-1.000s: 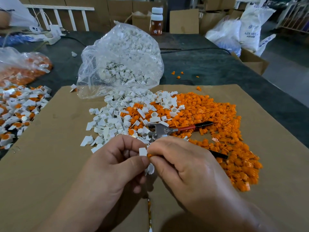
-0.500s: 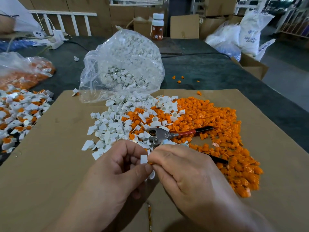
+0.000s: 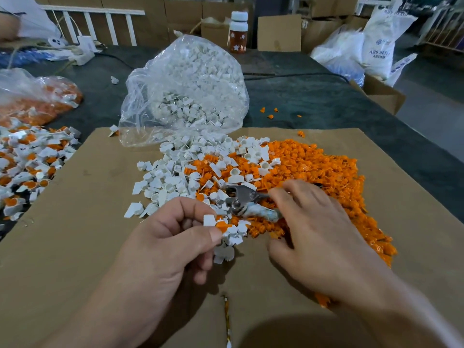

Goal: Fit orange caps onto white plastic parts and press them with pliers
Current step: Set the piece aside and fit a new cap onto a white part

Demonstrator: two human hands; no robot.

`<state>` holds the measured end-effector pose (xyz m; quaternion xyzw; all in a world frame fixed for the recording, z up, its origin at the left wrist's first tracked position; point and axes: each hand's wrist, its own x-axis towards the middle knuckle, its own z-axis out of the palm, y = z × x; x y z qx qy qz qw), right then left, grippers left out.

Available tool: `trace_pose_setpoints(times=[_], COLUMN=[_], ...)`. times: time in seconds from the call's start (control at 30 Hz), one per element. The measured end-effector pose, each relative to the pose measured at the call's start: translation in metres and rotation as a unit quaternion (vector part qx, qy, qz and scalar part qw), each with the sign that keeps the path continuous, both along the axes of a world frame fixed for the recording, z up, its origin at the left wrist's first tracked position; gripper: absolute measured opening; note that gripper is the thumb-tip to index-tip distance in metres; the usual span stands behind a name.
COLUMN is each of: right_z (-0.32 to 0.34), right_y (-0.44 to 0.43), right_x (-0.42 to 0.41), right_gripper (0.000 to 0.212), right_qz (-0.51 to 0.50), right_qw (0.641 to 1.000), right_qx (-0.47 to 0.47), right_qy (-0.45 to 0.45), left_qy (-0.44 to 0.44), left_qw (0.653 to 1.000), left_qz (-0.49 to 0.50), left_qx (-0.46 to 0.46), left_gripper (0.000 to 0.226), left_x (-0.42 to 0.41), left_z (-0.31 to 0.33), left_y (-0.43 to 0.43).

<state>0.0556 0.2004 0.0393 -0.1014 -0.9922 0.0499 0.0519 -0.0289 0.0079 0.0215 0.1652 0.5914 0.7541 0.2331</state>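
"Holding anything, the left hand [image 3: 170,247]?"

"Yes. Thumb and forefinger pinch a white plastic part [image 3: 208,220] with an orange cap [image 3: 223,225] seated on it, low over the cardboard sheet [image 3: 75,247], at the near edge of the piles."

"And the right hand [image 3: 321,237]?"

"Just beside it, palm down, fingers laid across the handles of the pliers [image 3: 238,198]. Whether they close round the handles I cannot tell; the thumb stands apart underneath. The metal head lies on the loose pieces, pointing left."

"What lies beyond?"

"A pile of loose white parts [image 3: 170,177] on the left runs into a broad heap of orange caps [image 3: 326,172] on the right, both on the cardboard. Behind them a clear bag [image 3: 188,84] of white parts slumps with its mouth toward the piles. Far left, off the cardboard, a spread of capped pieces [image 3: 25,159] and a second bag [image 3: 37,101] with orange contents rest on the dark table cover [image 3: 301,101]. A white-lidded bottle [image 3: 238,31] stands at the table's back edge, with cardboard boxes [image 3: 278,31] behind."
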Motion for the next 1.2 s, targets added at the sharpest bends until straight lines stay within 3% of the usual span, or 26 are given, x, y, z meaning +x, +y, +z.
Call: trace_pose_setpoints(times=[0.3, 0.4, 0.47, 0.6, 0.8, 0.93, 1.2], right_z=[-0.005, 0.004, 0.009, 0.007, 0.002, 0.002, 0.002], right_y=[0.01, 0.004, -0.002, -0.02, -0.028, -0.029, -0.031], right_x=[-0.004, -0.001, 0.002, 0.002, 0.002, 0.002, 0.004], right_gripper=[0.067, 0.053, 0.041, 0.027, 0.019, 0.016, 0.017], right_qz=[-0.004, 0.025, 0.075, 0.171, 0.196, 0.218, 0.21], right_qw=[1.0, 0.992, 0.969, 0.941, 0.92, 0.906, 0.921], right_qx=[0.008, -0.042, -0.124, -0.198, -0.223, -0.222, -0.142], right_qy=[0.002, 0.115, 0.2, 0.214, 0.256, 0.286, 0.295], left_qy=[0.011, 0.009, 0.03, 0.082, 0.109, 0.121, 0.171], left_qw=[0.999, 0.999, 0.999, 0.997, 0.994, 0.993, 0.983], left_qz=[-0.013, -0.018, -0.006, 0.002, -0.001, -0.003, 0.025], left_qx=[0.042, 0.048, 0.031, 0.006, 0.005, 0.004, -0.059], left_gripper=[0.027, 0.027, 0.027, 0.025, 0.024, 0.023, 0.029], left_x=[0.002, 0.002, 0.002, 0.005, 0.008, 0.009, 0.009], left_z=[0.003, 0.005, 0.006, 0.006, 0.005, 0.006, -0.002], left_y=[-0.001, -0.002, -0.002, -0.001, 0.0, -0.001, 0.0])
